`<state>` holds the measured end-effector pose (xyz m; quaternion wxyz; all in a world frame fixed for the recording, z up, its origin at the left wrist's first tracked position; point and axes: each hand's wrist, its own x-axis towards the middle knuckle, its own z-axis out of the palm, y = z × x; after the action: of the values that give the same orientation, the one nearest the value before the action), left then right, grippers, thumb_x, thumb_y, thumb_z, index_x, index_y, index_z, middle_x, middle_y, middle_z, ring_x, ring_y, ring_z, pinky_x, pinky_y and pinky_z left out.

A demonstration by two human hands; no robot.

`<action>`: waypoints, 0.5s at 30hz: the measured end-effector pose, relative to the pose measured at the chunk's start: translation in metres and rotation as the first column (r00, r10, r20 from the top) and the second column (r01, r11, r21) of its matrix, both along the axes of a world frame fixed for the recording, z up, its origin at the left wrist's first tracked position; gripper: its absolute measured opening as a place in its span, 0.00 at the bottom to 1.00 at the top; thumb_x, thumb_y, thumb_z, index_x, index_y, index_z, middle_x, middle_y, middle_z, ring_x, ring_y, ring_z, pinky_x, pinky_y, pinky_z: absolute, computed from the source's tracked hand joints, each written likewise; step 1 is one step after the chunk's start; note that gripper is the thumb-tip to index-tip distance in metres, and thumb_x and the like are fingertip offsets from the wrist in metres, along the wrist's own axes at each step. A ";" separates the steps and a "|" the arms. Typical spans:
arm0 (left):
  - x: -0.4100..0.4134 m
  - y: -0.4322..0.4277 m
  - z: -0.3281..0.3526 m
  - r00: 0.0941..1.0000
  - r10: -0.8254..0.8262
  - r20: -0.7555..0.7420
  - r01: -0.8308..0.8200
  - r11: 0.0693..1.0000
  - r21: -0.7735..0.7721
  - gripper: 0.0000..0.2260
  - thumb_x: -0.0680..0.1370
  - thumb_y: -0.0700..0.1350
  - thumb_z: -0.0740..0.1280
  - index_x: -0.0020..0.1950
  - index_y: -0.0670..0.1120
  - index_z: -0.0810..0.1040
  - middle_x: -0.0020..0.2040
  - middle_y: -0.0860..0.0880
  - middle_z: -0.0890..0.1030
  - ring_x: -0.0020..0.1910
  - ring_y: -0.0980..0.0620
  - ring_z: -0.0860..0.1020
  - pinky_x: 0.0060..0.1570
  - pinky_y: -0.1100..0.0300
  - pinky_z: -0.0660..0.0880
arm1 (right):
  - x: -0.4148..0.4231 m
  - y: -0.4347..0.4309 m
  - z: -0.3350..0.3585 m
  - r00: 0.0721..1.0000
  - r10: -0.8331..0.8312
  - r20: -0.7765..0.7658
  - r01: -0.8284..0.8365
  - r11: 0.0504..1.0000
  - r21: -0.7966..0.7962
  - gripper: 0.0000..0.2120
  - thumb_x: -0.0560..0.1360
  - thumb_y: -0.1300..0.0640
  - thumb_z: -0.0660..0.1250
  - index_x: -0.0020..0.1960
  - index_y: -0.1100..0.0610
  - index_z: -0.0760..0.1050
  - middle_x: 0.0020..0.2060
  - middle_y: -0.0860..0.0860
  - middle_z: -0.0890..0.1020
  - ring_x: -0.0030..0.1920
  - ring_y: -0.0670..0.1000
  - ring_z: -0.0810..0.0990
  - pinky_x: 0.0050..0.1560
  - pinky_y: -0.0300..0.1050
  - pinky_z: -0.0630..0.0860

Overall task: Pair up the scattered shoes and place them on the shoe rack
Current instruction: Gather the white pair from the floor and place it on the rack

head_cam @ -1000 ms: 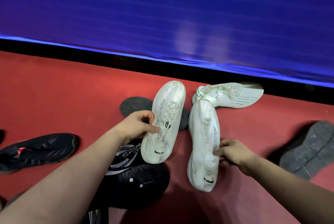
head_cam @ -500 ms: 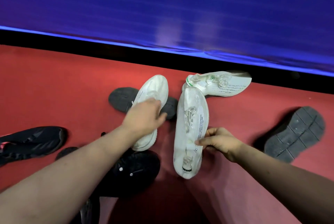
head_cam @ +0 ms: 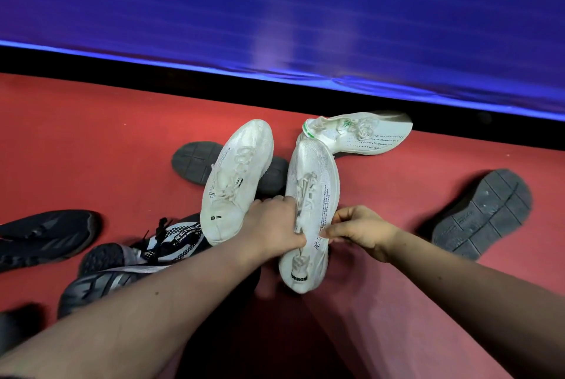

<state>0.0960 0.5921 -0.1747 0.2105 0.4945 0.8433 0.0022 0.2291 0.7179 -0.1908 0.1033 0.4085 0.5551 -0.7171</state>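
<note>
Two matching white shoes lie side by side on the red floor, toes pointing away from me. The left white shoe (head_cam: 237, 177) leans on darker shoes. My left hand (head_cam: 275, 225) sits between the pair, its fingers curled over the inner edge and laces of the right white shoe (head_cam: 313, 183). My right hand (head_cam: 357, 230) pinches that same shoe's outer edge. A third white shoe with green trim (head_cam: 357, 134) lies on its side just beyond them. No shoe rack is in sight.
Two dark shoes lie sole-up, one behind the white pair (head_cam: 195, 161) and one at the right (head_cam: 483, 213). A black shoe (head_cam: 46, 235), a black-and-white sneaker (head_cam: 171, 238) and another dark shoe (head_cam: 101, 284) crowd the left. A blue wall with a black base (head_cam: 275, 79) runs behind.
My left hand left the top of the left white shoe and moved right onto the right white shoe's inner edge. The left shoe now shows its laces. My right hand kept its pinch.
</note>
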 end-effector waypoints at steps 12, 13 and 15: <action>-0.012 -0.008 -0.001 0.935 0.146 0.323 -0.176 0.982 0.066 0.05 0.70 0.41 0.67 0.43 0.42 0.74 0.42 0.43 0.80 0.41 0.46 0.75 0.38 0.60 0.65 | -0.001 0.000 0.010 0.999 0.005 0.043 -0.006 1.000 0.020 0.12 0.69 0.73 0.69 0.31 0.61 0.73 0.19 0.49 0.77 0.19 0.40 0.72 0.20 0.29 0.65; -0.014 -0.009 -0.001 0.934 0.158 0.319 -0.187 0.980 0.062 0.04 0.70 0.40 0.67 0.41 0.42 0.74 0.40 0.43 0.79 0.39 0.47 0.74 0.37 0.60 0.65 | -0.001 0.001 0.009 0.999 0.001 0.048 -0.002 1.000 0.023 0.12 0.69 0.73 0.69 0.31 0.61 0.73 0.20 0.49 0.77 0.19 0.41 0.73 0.20 0.29 0.65; -0.017 -0.009 -0.004 0.934 0.186 0.304 -0.207 0.978 0.038 0.05 0.70 0.39 0.67 0.37 0.44 0.71 0.36 0.46 0.76 0.38 0.49 0.73 0.36 0.60 0.64 | -0.001 0.001 0.008 0.998 -0.005 0.058 0.003 0.999 0.037 0.12 0.68 0.73 0.69 0.31 0.61 0.74 0.22 0.51 0.78 0.21 0.42 0.74 0.21 0.30 0.66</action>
<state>0.0790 0.5830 -0.1784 0.3168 0.4087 0.8464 0.1272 0.2278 0.7187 -0.1827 0.1105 0.4320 0.5641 -0.6949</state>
